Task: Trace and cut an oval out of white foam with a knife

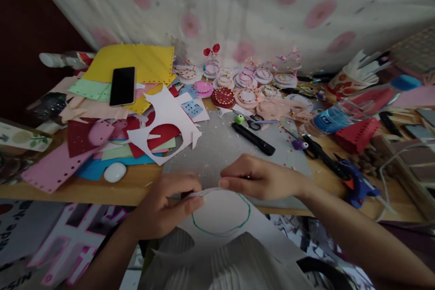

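A white craft sheet [222,215] with a green circle drawn on it lies tilted over my lap, at the table's front edge. My left hand [173,201] pinches its upper edge, thumb on top; a small dark spot shows by the fingers, too little to name. My right hand [260,176] is closed on the same edge, thumb and fingers pressed together just right of the left. The sheet's left side has a curved cut-out. Beyond my right hand lie a black pen-shaped tool [253,138] and a pair of scissors [254,122] on the grey mat [210,149].
Coloured sheets, white scrap [159,122] with holes and a phone [123,86] crowd the left. Small decorated hats [222,96] line the back. On the right stand a water bottle [360,106], a paper cup [350,81] and a blue glue gun [358,183].
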A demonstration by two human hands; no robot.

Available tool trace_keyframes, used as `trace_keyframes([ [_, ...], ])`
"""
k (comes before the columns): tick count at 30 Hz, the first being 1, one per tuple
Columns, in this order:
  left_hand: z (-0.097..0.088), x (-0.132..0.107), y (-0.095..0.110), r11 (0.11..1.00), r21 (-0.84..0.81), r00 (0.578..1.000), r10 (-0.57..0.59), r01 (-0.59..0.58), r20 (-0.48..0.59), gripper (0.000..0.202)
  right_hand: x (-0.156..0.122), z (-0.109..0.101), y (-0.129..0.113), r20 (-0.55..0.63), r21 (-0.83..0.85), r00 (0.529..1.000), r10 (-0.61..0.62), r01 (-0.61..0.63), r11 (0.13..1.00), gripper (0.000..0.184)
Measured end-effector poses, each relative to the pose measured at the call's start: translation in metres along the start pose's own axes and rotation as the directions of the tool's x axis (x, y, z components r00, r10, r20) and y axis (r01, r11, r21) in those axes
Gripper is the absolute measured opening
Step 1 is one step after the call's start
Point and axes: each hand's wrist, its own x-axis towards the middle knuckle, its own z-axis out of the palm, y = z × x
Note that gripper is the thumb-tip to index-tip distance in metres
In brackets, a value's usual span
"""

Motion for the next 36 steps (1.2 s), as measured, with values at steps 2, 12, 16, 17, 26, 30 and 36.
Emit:
trace_keyframes([
  [2, 0.0, -0.002, -0.003, 0.998, -0.069, 1.0, 0.003, -0.002, 0.009, 0.02, -0.001, 0.006, 0.005, 0.031, 0.056, 0.999, 0.015, -0.017, 0.998, 0.042],
  [12, 0.009, -0.002, -0.016, 0.968, -0.247, 0.999, -0.037, 0.04, 0.017, 0.025, -0.001, 0.049, 0.04, -0.088, 0.619, 0.967, 0.238, -0.134, 0.774, 0.06],
  [16, 0.01, -0.003, -0.018, 0.965, -0.258, 0.999, -0.039, 0.038, 0.003, 0.024, 0.001, 0.06, 0.046, -0.082, 0.75, 0.927, 0.366, -0.185, 0.636, 0.063],
  [17, 0.01, -0.003, -0.017, 0.963, -0.267, 0.999, -0.039, 0.04, 0.008, 0.024, 0.001, 0.062, 0.047, -0.072, 0.782, 0.917, 0.393, -0.193, 0.593, 0.064],
  [26, 0.013, 0.005, -0.017, 0.936, -0.34, 0.995, -0.097, 0.086, -0.014, 0.027, 0.008, 0.077, 0.036, -0.294, 0.876, 0.827, 0.479, 0.033, 0.48, 0.059],
  [30, 0.014, 0.001, -0.02, 0.941, -0.319, 0.991, -0.128, 0.112, -0.03, 0.03, 0.007, 0.057, 0.037, -0.483, 0.852, 0.765, 0.426, 0.301, 0.428, 0.059],
  [36, 0.005, -0.019, -0.036, 0.923, -0.289, 0.952, -0.291, 0.255, -0.091, 0.037, -0.033, 0.003, 0.068, -0.762, 0.522, 0.568, 0.311, 0.255, 0.814, 0.051],
])
